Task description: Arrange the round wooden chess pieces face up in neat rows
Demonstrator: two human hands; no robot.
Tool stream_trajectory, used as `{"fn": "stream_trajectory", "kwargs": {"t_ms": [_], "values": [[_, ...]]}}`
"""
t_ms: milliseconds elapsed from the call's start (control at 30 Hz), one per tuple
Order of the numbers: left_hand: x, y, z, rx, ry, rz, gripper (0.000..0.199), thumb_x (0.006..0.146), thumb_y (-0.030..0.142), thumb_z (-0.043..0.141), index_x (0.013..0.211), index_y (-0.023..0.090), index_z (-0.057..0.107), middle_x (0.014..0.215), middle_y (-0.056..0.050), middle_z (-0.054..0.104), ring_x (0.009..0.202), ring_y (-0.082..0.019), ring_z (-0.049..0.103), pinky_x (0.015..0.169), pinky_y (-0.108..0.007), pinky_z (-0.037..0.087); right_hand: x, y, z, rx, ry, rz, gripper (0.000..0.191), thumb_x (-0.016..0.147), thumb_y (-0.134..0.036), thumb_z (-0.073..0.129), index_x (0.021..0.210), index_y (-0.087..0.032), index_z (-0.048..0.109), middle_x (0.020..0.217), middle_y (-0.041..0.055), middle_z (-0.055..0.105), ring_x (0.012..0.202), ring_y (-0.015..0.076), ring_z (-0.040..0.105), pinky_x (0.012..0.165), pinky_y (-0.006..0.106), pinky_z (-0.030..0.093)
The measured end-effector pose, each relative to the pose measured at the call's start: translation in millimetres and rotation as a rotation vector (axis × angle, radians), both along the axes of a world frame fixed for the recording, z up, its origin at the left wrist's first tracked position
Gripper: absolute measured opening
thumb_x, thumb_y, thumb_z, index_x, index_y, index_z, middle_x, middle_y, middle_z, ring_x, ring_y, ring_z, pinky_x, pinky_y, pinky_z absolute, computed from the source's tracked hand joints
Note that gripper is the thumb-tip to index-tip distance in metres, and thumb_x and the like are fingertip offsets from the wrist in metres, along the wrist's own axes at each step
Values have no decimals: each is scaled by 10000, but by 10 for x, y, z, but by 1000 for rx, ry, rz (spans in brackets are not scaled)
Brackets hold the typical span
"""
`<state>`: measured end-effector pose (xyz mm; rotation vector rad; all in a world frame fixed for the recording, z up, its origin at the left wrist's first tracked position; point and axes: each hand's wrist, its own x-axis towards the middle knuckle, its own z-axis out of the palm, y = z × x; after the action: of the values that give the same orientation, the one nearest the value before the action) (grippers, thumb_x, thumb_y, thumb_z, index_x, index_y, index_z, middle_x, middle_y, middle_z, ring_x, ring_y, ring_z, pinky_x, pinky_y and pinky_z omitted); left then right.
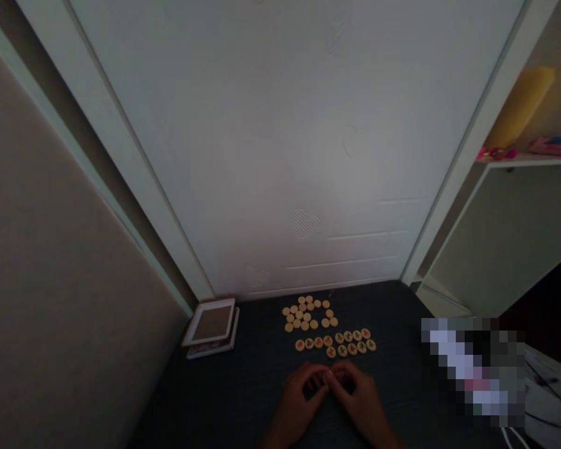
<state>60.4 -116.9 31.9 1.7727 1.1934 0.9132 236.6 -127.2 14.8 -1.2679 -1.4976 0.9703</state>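
Note:
My left hand [303, 393] and my right hand [353, 390] meet over the dark tabletop, fingertips pinched together. Between them a small part of a round xiangqi piece [327, 376] shows; the fingers hide most of it. Just beyond my fingertips lie two short rows of xiangqi pieces [348, 337] with red or dark characters facing up. Farther back, a loose group of pale xiangqi pieces [305, 325] lies with blank sides up, as far as I can see.
A white-rimmed box or tray [214, 321] with a brown panel sits at the table's left edge. A white panel [271, 156] with embossed hearts rises behind the dark table [224, 399]. At right are a blurred-out object [472, 368], cables and a shelf [533, 161].

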Motion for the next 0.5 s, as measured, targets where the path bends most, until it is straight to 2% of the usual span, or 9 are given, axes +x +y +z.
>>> {"fn": "stream_trajectory", "kwargs": {"t_ms": [500], "values": [[31, 18, 46, -52, -50, 12, 278, 916, 467, 641, 1080, 266, 742, 959, -36, 779, 843, -208, 689, 780, -282, 528, 41, 23, -9, 38, -20, -6, 303, 956, -494, 563, 942, -233, 719, 953, 59, 771, 854, 221, 740, 789, 279, 572]]}}
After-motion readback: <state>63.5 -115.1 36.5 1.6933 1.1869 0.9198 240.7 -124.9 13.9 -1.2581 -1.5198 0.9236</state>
